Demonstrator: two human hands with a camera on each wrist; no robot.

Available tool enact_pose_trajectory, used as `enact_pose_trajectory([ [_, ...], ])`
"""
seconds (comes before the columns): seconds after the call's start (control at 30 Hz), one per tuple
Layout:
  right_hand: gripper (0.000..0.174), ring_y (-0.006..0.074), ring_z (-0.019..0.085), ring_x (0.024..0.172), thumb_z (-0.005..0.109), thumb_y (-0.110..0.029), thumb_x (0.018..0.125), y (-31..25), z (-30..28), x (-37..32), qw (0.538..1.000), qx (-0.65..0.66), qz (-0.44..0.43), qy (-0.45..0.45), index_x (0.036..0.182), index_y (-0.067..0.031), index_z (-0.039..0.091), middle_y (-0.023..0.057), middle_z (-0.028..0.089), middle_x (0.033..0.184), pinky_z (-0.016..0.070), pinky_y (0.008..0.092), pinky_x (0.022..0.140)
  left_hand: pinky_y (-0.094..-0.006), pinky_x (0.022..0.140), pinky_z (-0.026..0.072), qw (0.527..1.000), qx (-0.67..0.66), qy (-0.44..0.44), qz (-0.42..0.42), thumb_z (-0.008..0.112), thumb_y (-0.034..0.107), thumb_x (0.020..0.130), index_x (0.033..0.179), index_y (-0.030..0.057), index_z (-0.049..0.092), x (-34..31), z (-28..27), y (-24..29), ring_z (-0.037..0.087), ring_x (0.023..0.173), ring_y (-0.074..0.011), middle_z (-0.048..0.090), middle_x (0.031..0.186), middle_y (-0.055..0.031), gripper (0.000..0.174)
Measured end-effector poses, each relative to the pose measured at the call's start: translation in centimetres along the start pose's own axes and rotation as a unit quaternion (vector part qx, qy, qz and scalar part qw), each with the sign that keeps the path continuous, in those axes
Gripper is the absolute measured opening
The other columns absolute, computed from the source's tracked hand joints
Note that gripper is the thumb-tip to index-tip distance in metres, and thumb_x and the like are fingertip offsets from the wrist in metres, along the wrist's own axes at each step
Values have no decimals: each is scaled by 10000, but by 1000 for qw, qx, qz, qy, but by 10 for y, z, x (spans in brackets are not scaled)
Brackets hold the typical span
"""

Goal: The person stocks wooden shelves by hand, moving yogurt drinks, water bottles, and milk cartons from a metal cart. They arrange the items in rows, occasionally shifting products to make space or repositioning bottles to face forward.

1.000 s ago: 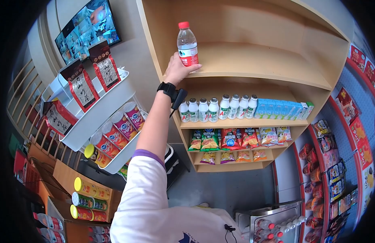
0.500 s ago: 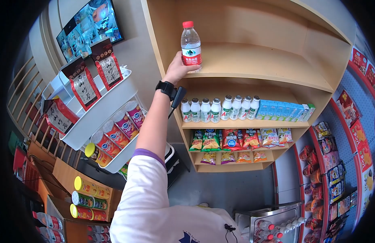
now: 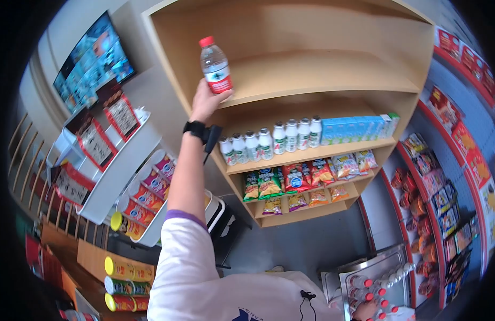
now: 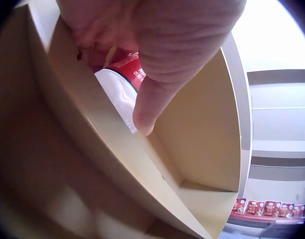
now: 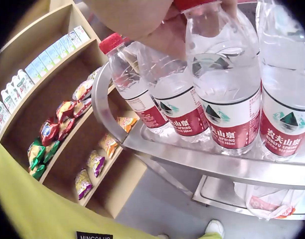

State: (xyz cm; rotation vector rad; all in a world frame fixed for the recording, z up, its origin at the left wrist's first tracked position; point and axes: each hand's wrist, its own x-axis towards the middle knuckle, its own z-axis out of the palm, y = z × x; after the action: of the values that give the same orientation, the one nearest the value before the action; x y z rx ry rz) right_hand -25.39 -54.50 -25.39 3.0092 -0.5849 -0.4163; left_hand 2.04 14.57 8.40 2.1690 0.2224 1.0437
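Note:
My left hand point(image 3: 206, 101) grips a red-capped water bottle point(image 3: 216, 69) low on its body, at the left end of the upper shelf point(image 3: 322, 80). The bottle is upright with a slight tilt, close over the shelf's front edge. In the left wrist view the thumb point(image 4: 151, 107) lies along the bottle's base and the palm hides most of it. Down at the right, my right hand point(image 5: 152, 25) has its fingers curled round the neck of another water bottle point(image 5: 224, 99), which stands among similar bottles on a metal cart point(image 5: 192, 162).
White drink bottles point(image 3: 279, 138) and blue cartons point(image 3: 352, 130) line the middle shelf, above snack bags point(image 3: 295, 177). To the left is a white rack point(image 3: 119, 171) with chip cans and red pouches. A red-edged snack rack point(image 3: 435, 198) stands at the right.
The head view has turned, so the shelf and held bottle appear further left and tilted. My right hand has come into view among the bottles on the cart. The left hand keeps its hold.

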Motion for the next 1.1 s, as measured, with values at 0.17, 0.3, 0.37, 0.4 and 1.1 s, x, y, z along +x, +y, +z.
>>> enact_pose_trajectory([
  [0.17, 357, 353, 579, 1055, 530, -232, 845, 0, -22, -9, 999, 49, 2, 15, 1126, -36, 629, 163, 611, 1217, 428, 468, 945, -356, 887, 492, 999, -12, 12, 48, 840, 268, 721, 1153, 11, 516, 4, 4, -12, 631, 1025, -237, 623, 1117, -130, 599],
  [0.3, 353, 374, 623, 995, 508, -281, 893, 2, -33, -12, 995, 99, -1, 15, 1141, -56, 617, 206, 652, 1143, 465, 483, 892, -378, 934, 476, 998, 28, 18, 45, 833, 267, 728, 1215, 7, 508, -5, 0, 2, 616, 1076, -259, 610, 1156, -146, 640],
  [0.37, 350, 374, 627, 990, 503, -290, 901, 2, -39, -11, 994, 91, 44, -40, 1132, -55, 619, 224, 663, 1105, 467, 478, 889, -380, 944, 472, 999, 24, 16, 40, 831, 265, 730, 1237, 10, 505, -3, 3, 5, 612, 1087, -266, 607, 1167, -147, 654],
  [0.4, 344, 378, 629, 975, 495, -301, 911, 7, -33, -8, 996, 85, 19, -23, 1110, -52, 625, 229, 667, 1071, 472, 469, 878, -380, 946, 471, 998, 28, 25, 51, 830, 264, 730, 1253, 17, 503, -1, 4, -1, 612, 1089, -267, 605, 1175, -144, 664],
  [1.1, 465, 378, 568, 1043, 739, 6, 666, 51, 38, -2, 966, 231, -54, 99, 1099, -40, 576, 168, 567, 1110, 476, 450, 886, -327, 881, 474, 987, -43, 130, 86, 621, 27, 886, 1208, 18, 505, -180, 66, 69, 590, 1011, -208, 564, 1076, -104, 342],
])
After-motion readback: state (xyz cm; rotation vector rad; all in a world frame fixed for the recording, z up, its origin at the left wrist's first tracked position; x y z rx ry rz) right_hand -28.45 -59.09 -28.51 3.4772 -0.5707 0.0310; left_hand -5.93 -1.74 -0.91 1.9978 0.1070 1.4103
